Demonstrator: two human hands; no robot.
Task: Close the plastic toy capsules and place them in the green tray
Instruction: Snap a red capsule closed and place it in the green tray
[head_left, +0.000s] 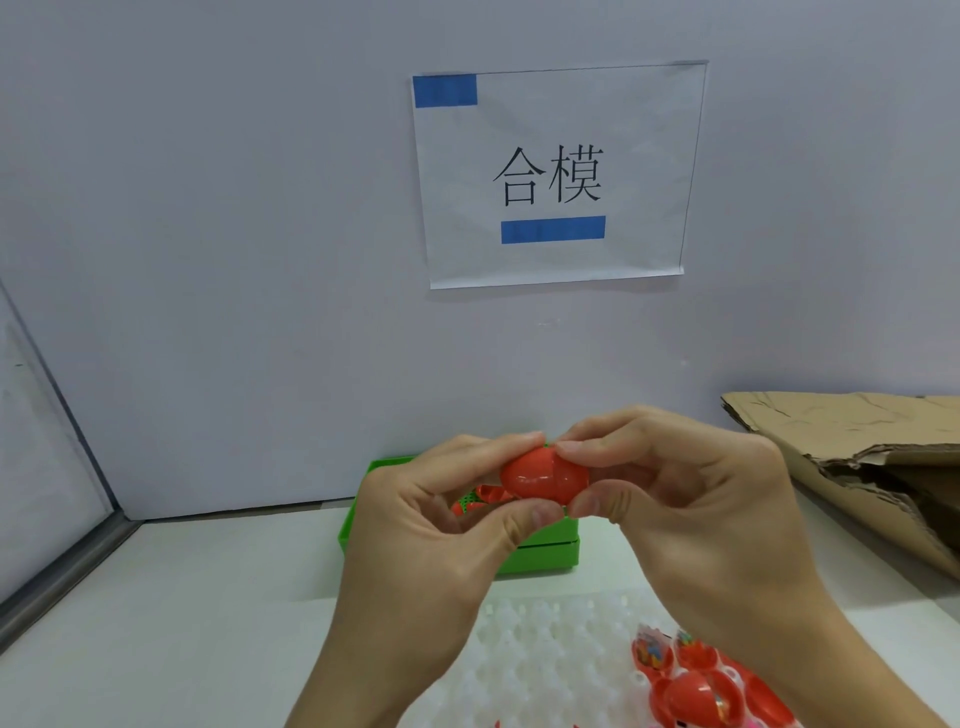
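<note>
I hold both hands raised in front of me, wrists low, fingers curled inward toward each other. My left hand (441, 514) and right hand (691, 499) pinch one red capsule (543, 475) between thumbs underneath and fingertips on top. The green tray (550, 553) sits just beyond and below my fingers, with red pieces inside. More open capsules (691, 686) lie under my right wrist.

wall sign (556, 174), cardboard (852, 452) (crumpled)
</note>
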